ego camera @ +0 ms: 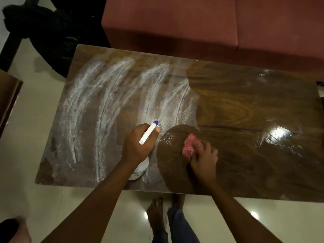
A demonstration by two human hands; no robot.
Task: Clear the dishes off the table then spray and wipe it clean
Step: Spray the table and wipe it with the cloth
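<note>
1. Head view, the only one. Table point(245, 106): the right half is wet, glossy wood. The left half carries white foam streaks point(105, 102) running from the near edge towards the far edge.
2. Left hand point(138, 142): fingers curled round the neck of the spray bottle point(148, 133), nozzle aimed at the far edge. Bottle base is close to the near edge; resting or lifted, cannot tell.
3. Right hand point(203, 155): fingers bent over a pink cloth point(189, 146), pressing it on the table by the middle of the near edge. Blurred.
4. Key relation: the foam lies left of the cloth, and the wiped boundary passes just beside it. The bottle stands between the cloth and most of the streaks.
5. Judgement: wiping is about half done. The right hand is the nearer one, and strokes must go leftwards across the streaks; the bottle likely has to clear the path.
6. A sofa point(175, 23) sits along the far edge.
</note>
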